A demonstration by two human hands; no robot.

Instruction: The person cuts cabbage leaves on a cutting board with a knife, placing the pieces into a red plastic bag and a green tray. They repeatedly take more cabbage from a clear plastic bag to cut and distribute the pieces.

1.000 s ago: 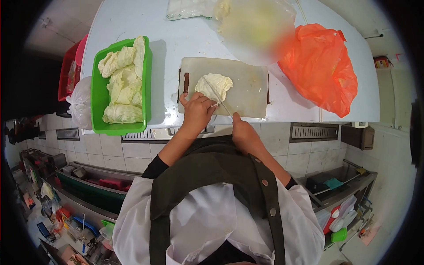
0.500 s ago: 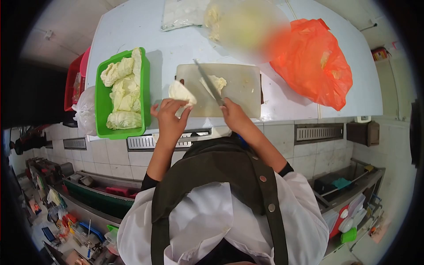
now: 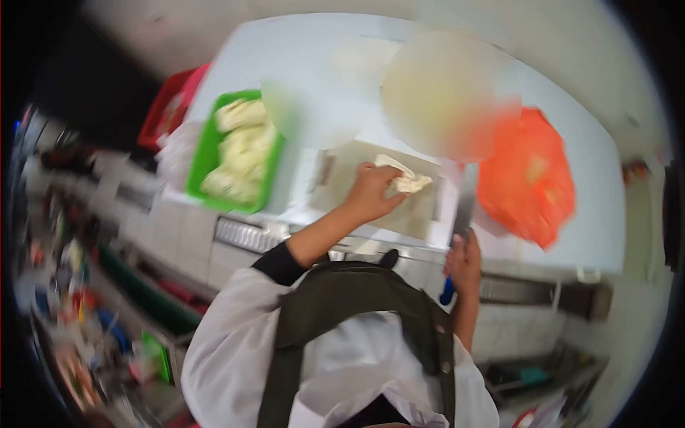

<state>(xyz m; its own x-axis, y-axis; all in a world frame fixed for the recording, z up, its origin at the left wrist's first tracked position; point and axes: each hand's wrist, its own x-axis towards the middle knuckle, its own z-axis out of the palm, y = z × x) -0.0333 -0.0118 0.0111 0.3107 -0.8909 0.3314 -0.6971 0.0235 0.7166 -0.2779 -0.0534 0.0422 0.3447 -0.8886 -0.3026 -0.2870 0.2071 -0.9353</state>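
Over the cutting board [image 3: 342, 203], my left hand [image 3: 372, 191] is closed on a pale cabbage piece [image 3: 410, 178]. My right hand [image 3: 464, 262] grips the knife [image 3: 466, 203] at the table's front edge, right of the board, with the blade pointing away from me. Several pale cabbage leaves [image 3: 242, 153] lie in a green basket [image 3: 270, 171] to the left. An orange plastic bag [image 3: 524, 185] stands to the right of the knife. The view is blurred by motion.
A blurred round container [image 3: 435, 89] with pale contents is behind the board on the white table [image 3: 307, 46]. A whitish plastic bag [image 3: 178, 153] and a red basket [image 3: 163, 114] are at the far left. Metal drain grates are in the floor.
The view has turned and shifted. My left hand has moved right across the board to the cabbage piece. My right hand has moved the knife off the board to the right.
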